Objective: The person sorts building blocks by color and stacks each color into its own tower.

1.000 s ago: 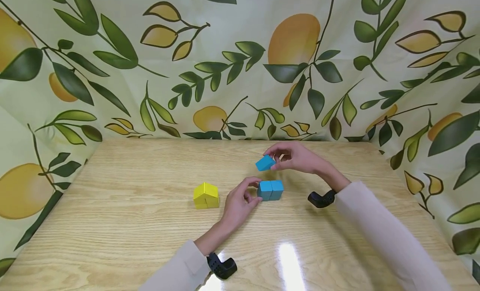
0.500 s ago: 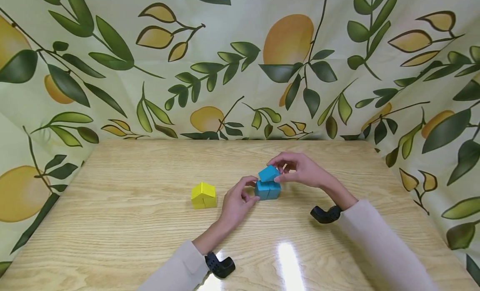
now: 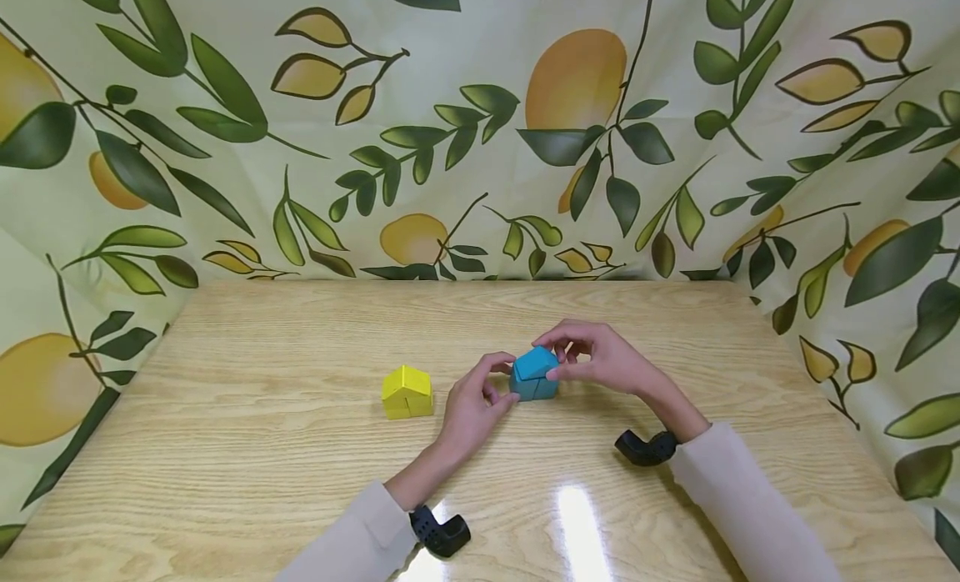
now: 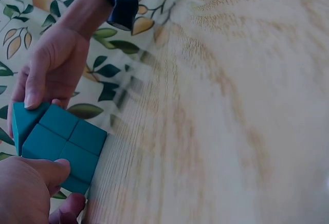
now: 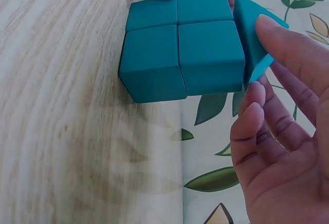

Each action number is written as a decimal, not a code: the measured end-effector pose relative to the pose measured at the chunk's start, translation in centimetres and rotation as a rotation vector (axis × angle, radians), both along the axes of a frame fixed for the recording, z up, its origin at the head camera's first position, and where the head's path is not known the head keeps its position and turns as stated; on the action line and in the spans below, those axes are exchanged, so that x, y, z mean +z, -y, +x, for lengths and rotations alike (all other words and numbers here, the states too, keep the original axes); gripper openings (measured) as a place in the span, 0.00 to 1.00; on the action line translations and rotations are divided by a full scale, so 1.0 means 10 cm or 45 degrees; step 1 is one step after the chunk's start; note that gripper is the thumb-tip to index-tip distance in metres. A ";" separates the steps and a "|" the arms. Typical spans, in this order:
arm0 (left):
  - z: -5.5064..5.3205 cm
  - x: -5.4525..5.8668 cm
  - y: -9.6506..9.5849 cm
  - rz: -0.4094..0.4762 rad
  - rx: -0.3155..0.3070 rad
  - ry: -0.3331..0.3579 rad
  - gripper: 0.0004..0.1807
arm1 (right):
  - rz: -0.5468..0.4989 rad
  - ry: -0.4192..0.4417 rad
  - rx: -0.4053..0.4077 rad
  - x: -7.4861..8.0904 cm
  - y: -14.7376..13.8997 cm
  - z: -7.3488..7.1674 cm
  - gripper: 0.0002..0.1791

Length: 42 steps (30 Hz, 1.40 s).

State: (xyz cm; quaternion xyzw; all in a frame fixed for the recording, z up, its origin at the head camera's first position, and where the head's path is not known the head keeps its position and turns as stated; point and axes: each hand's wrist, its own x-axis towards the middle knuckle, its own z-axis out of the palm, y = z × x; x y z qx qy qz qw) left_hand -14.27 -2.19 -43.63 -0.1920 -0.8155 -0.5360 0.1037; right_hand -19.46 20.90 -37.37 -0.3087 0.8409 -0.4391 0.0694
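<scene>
Blue cubes (image 3: pixel 528 390) stand together on the table, stacked two high and two wide in the right wrist view. My left hand (image 3: pixel 472 407) pinches them from the left, its thumb on the near side and a finger at the far corner. Between thumb and fingers, my right hand (image 3: pixel 600 357) holds a blue triangular block (image 5: pixel 252 34). That block sits over the top of the cubes, slightly tilted, with a narrow wedge of space beside them in the left wrist view. To the left stands a yellow house-shaped stack of blocks (image 3: pixel 407 392) with a peaked top.
The wooden table (image 3: pixel 247 449) runs back to a cloth (image 3: pixel 450 57) printed with leaves and fruit, which also hangs along both sides. Each wrist carries a black camera mount (image 3: pixel 442 536). A bright glare lies on the table's near part.
My right hand has brought the triangular block down from behind and above onto the top of the blue cubes. The left hand keeps its place at the cubes; the view shifted slightly.
</scene>
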 end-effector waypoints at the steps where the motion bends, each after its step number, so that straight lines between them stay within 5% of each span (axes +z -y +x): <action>1: 0.00 0.00 0.00 -0.001 0.000 0.001 0.26 | 0.005 0.007 -0.013 -0.01 0.00 0.00 0.19; 6: 0.00 0.00 0.00 -0.007 0.003 -0.002 0.27 | 0.012 0.023 -0.044 0.01 0.02 0.04 0.21; 16: 0.00 0.00 -0.01 -0.002 0.004 0.018 0.27 | -0.010 0.012 -0.025 0.27 0.14 0.23 0.19; 42: 0.01 0.00 -0.02 0.013 0.002 -0.004 0.28 | -0.029 0.005 -0.049 0.19 0.13 0.21 0.20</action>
